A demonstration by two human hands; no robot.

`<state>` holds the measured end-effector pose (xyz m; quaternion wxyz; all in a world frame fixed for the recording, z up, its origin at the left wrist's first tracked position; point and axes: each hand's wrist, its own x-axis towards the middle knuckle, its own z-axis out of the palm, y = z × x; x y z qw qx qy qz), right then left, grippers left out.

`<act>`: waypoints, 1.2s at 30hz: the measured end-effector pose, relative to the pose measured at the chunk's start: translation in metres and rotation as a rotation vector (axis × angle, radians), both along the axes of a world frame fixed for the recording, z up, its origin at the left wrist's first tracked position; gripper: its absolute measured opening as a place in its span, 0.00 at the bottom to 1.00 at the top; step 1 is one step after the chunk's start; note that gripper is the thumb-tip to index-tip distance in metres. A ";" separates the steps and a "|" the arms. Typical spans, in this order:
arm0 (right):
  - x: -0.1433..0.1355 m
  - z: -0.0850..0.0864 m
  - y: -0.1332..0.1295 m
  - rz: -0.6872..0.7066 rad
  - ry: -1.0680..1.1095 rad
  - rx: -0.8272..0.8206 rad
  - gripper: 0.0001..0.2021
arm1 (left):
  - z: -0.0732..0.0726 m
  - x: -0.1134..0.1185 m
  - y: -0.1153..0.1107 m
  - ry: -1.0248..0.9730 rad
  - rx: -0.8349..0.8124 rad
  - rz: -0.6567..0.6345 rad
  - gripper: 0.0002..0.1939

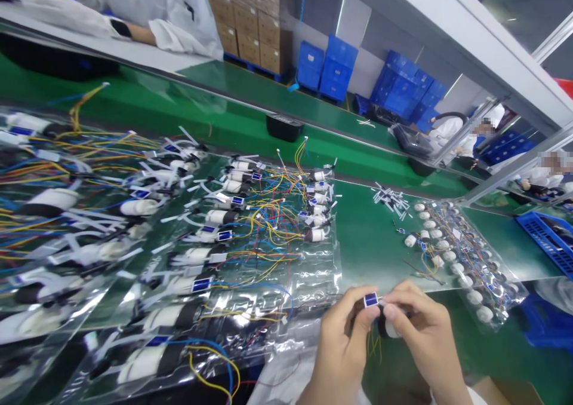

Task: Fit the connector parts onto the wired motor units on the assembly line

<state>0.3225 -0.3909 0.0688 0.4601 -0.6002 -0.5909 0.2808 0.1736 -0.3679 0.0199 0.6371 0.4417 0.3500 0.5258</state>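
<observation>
A small blue-labelled part [371,299] is pinched between thumb and fingers of the left hand [342,336], at the near edge of the green bench [358,261]. Beside it, the fingers of the right hand [423,321] are drawn together (their exact grip is partly hidden), near a black-and-white cylinder [390,327]. Wired cylinders [221,217] are laid out to the left; white ties [391,199] are scattered farther off.

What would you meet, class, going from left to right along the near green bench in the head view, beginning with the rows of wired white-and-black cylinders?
Wired white-and-black cylinders → scattered pile of thin white strips → round white parts on clear plastic → blue slotted basket.
</observation>
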 end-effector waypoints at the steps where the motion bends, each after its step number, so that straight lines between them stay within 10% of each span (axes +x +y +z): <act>1: 0.000 -0.001 0.001 -0.004 -0.006 0.007 0.05 | 0.000 -0.002 0.001 0.007 0.000 -0.007 0.13; 36: -0.017 -0.018 -0.004 -0.134 -0.348 0.326 0.06 | -0.003 0.002 0.013 0.221 0.484 0.036 0.15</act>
